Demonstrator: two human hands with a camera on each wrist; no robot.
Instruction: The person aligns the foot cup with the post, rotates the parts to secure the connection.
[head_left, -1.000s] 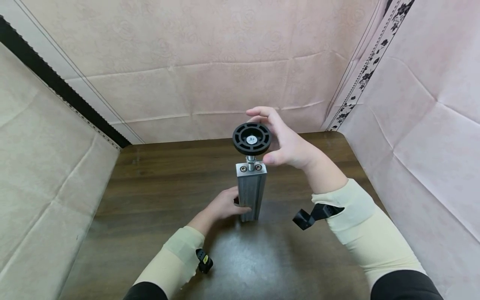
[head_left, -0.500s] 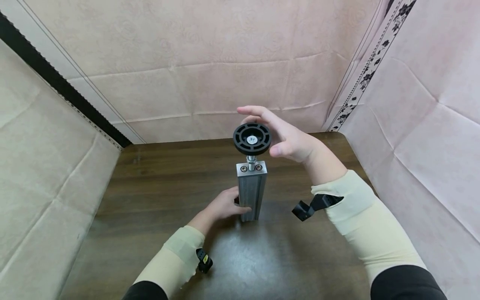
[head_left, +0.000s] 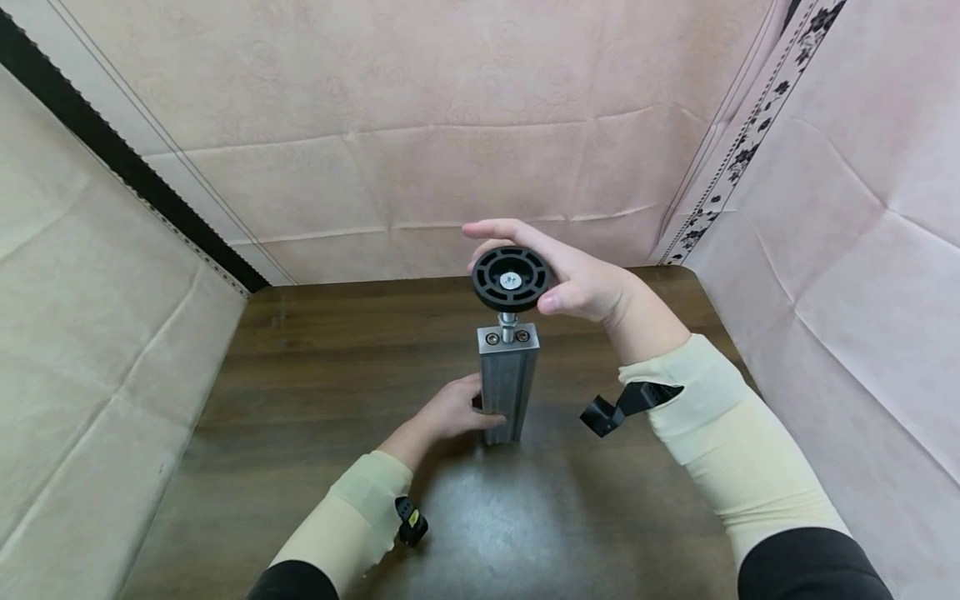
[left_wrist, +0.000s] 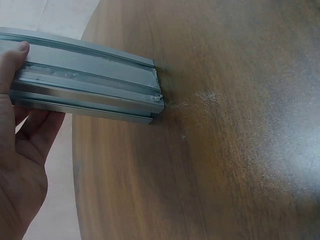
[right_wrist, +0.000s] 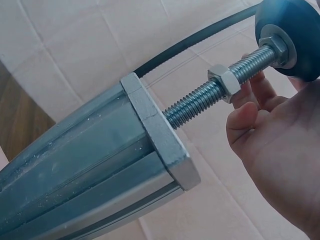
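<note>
My left hand (head_left: 453, 408) grips the lower part of a silver aluminium profile (head_left: 507, 392), which stands upright on the brown table. Its slotted side (left_wrist: 90, 75) shows in the left wrist view, with my thumb laid across it. A metal end plate with two screws caps the top. From this plate rises a threaded levelling foot with a round black pad (head_left: 486, 287); a hex nut (right_wrist: 224, 82) sits partway along its thread. My right hand (head_left: 581, 279) holds the black pad, thumb at the right rim and fingers curved round behind, the index finger reaching past it.
The brown wooden table (head_left: 337, 333) has a rounded far corner. Pale cloth drapes (head_left: 420, 167) hang behind it and on both sides. A small black camera mount (head_left: 630, 404) juts from the right wrist, another (head_left: 411, 521) from the left.
My right hand's fingers have swung left behind the black pad. The thumb has come off the pad's lower right and back to its right rim. The left hand keeps its grip.
</note>
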